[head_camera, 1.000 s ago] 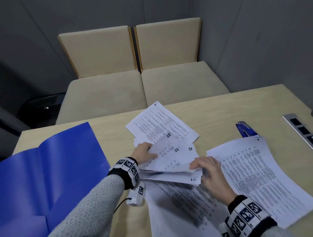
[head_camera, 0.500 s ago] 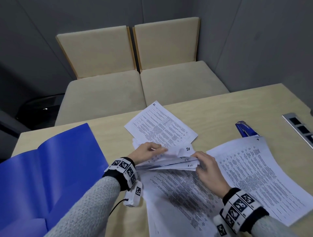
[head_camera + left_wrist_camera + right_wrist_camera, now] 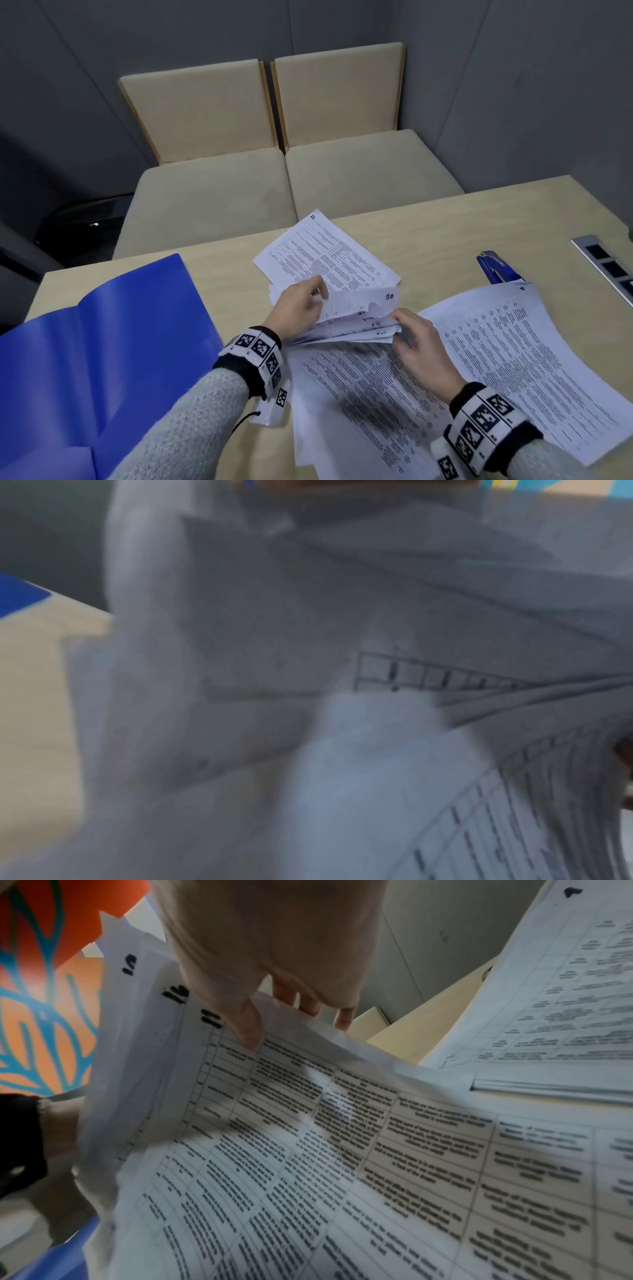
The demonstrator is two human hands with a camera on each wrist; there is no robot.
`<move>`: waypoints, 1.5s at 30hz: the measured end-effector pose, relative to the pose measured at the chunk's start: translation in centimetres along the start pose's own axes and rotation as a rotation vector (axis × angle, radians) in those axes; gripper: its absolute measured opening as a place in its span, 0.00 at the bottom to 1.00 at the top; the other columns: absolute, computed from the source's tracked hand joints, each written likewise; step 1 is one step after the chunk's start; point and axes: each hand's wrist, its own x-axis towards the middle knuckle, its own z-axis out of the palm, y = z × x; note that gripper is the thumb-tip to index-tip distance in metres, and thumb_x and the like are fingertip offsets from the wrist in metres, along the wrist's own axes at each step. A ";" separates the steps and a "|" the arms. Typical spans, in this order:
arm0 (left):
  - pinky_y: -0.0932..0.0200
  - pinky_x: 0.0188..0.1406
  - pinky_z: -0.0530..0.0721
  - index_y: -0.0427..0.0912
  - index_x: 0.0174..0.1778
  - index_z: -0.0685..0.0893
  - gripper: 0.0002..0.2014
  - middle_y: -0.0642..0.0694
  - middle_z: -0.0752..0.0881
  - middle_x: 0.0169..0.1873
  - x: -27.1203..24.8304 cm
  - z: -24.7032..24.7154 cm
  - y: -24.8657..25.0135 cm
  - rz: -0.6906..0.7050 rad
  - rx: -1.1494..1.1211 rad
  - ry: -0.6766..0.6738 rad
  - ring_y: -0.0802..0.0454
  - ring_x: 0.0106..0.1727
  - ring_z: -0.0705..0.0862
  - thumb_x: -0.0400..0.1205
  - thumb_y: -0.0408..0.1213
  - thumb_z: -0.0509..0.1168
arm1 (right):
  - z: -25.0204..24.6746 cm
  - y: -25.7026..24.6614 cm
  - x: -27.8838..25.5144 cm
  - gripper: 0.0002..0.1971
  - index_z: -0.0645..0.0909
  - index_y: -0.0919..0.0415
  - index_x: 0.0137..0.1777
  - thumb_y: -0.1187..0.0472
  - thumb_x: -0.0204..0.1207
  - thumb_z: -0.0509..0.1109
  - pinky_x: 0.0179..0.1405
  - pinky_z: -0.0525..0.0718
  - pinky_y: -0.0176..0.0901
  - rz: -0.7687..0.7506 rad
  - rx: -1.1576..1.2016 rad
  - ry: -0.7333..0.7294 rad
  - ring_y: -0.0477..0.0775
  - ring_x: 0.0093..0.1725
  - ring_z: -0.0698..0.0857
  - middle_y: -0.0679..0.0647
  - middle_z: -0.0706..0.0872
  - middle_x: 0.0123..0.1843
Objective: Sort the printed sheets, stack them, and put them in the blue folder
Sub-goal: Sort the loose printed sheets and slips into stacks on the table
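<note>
Office meeting booth — grey panelled walls (image 3: pixel 513 85) enclose a pale wood table (image 3: pixel 445 226) with a recessed socket strip (image 3: pixel 606 267), two beige upholstered seats (image 3: pixel 274 178), printed sheets (image 3: pixel 325 260), a blue folder (image 3: pixel 102 342) and a stapler (image 3: pixel 496 270).

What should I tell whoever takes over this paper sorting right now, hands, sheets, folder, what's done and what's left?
Left hand: grips the left side of the fanned bundle of numbered sheets, lifting the sheet marked 20.
Right hand: pinches the bundle's right corner, thumb on top.
Loose sheet lies behind the bundle; right-hand pile lies to its right; more sheets lie under the hands.
Blue folder: open on the left of the table, with no sheets visible in it.
Blue stapler is behind the right-hand pile.
Done: sorting is under way.
Left: finish sorting, stack everything, put it in the folder.
</note>
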 end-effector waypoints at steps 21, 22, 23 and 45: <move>0.36 0.78 0.55 0.45 0.42 0.83 0.04 0.44 0.61 0.81 7.9 -3.6 -10.6 -0.520 0.144 0.134 0.43 0.82 0.55 0.78 0.40 0.65 | 1.1 3.6 6.0 0.22 0.69 0.55 0.74 0.57 0.81 0.63 0.59 0.78 0.38 0.356 -0.172 -0.291 0.44 0.56 0.80 0.42 0.81 0.61; 0.33 0.78 0.53 0.47 0.40 0.82 0.02 0.46 0.61 0.82 8.2 -3.7 -10.7 -0.513 0.149 0.110 0.43 0.83 0.54 0.77 0.40 0.66 | 1.2 3.8 6.2 0.22 0.69 0.55 0.74 0.57 0.81 0.63 0.53 0.77 0.33 0.361 -0.202 -0.310 0.40 0.51 0.78 0.40 0.81 0.58; 0.32 0.77 0.52 0.49 0.36 0.80 0.03 0.48 0.63 0.81 8.5 -3.8 -10.9 -0.501 0.150 0.106 0.44 0.82 0.55 0.76 0.40 0.67 | 1.4 3.8 6.3 0.20 0.70 0.55 0.73 0.57 0.81 0.62 0.45 0.75 0.27 0.356 -0.217 -0.322 0.36 0.44 0.77 0.38 0.81 0.52; 0.60 0.42 0.78 0.45 0.24 0.83 0.08 0.49 0.79 0.43 11.5 -4.9 -9.0 -0.360 0.064 -0.001 0.49 0.48 0.79 0.66 0.32 0.73 | 2.7 3.0 6.9 0.16 0.72 0.51 0.61 0.52 0.74 0.58 0.53 0.82 0.52 0.300 -0.376 -0.504 0.56 0.53 0.83 0.54 0.86 0.53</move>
